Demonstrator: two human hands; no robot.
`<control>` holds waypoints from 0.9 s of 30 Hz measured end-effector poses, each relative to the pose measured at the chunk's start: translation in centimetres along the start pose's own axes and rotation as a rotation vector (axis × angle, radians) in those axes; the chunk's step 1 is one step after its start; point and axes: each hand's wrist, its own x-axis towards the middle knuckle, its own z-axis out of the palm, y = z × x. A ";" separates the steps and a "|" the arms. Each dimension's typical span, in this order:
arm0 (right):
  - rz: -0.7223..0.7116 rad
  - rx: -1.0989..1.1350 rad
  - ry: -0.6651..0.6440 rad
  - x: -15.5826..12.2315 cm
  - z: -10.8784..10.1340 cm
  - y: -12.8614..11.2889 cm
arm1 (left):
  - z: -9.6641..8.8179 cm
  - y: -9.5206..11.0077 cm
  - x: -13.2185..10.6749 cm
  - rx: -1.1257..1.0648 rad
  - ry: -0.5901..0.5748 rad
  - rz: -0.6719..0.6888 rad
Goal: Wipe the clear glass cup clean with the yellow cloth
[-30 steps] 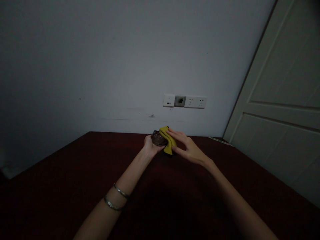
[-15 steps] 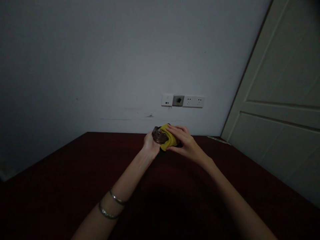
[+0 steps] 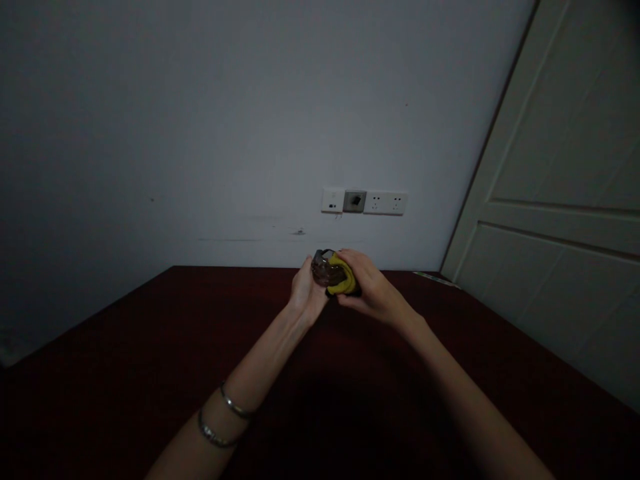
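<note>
My left hand [image 3: 306, 293] grips a small dark glass object [image 3: 326, 270] above the far part of a dark red table [image 3: 125, 373]. What the glass object is cannot be made out in the dim light. My right hand [image 3: 370, 288] is curled round a yellow cloth [image 3: 344, 283] and presses it against that object. Both hands meet just below the wall's lower edge. Two thin bangles [image 3: 223, 417] sit on my left forearm.
A white wall stands behind the table with a strip of sockets and a switch [image 3: 364, 201]. A pale panelled door [image 3: 560, 200] is at the right. A thin light strip [image 3: 435, 278] lies at the table's far right edge.
My right hand's fingers went from stretched over the cloth to wrapped round it. Both hands rose slightly and the cloth is bunched tighter against the glass object.
</note>
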 end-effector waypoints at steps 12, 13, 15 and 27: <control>0.036 -0.011 0.050 0.1 -0.3 0.2 | 0.1 -0.6 -0.6 -0.034 -0.133 -0.008; 0.045 0.001 0.060 0.1 -0.3 0.3 | 0.0 -0.7 -0.5 -0.013 -0.147 -0.016; 0.073 0.026 0.088 0.0 -0.4 0.3 | -0.4 -0.7 -0.1 0.063 -0.172 -0.032; 0.495 0.413 -0.085 -1.2 -2.5 0.8 | -3.8 3.3 1.1 0.631 -0.431 0.050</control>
